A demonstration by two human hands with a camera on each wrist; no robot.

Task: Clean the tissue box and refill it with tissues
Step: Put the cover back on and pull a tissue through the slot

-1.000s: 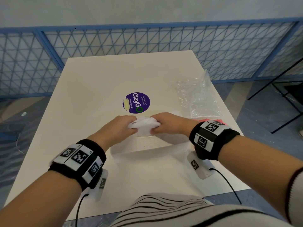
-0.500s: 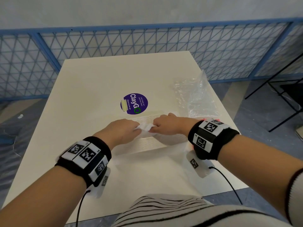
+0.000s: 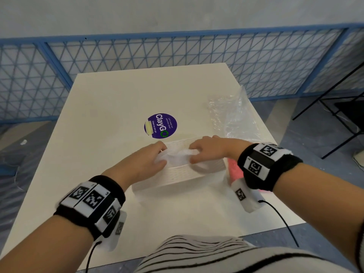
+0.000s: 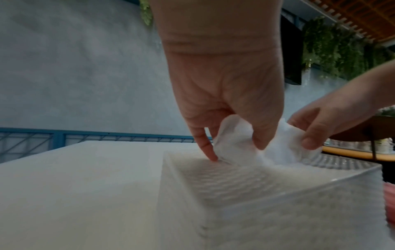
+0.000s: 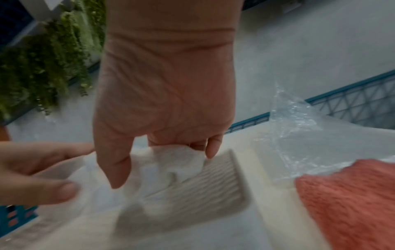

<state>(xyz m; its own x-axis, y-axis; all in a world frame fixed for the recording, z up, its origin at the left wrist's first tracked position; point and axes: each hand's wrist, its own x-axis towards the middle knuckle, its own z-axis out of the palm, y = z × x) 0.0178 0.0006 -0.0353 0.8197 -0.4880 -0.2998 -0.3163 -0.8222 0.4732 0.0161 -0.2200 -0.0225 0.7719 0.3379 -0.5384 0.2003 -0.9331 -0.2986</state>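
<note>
A white ribbed tissue box [image 3: 177, 174] [image 4: 267, 186] [image 5: 213, 186] lies on the table in front of me. A white tissue [image 3: 178, 155] [image 4: 237, 143] [image 5: 177, 162] sits at its top, stretched between both hands. My left hand [image 3: 151, 156] [image 4: 230, 140] pinches the tissue's left end with thumb and fingers, one fingertip touching the box top. My right hand [image 3: 204, 150] [image 5: 162, 162] pinches the right end against the box. The box's opening is hidden under the tissue and hands.
A crumpled clear plastic wrapper [image 3: 232, 115] [image 5: 299, 135] lies to the right of the box. A pink-red cloth [image 3: 234, 170] [image 5: 346, 199] lies beside the box near my right wrist. A purple round sticker [image 3: 160, 126] marks the cream table [image 3: 110, 115]. A blue mesh fence [image 3: 177, 56] stands behind.
Both hands have pressed the tissue lower, from a raised bunch above the box down onto the box top, and have drawn slightly apart.
</note>
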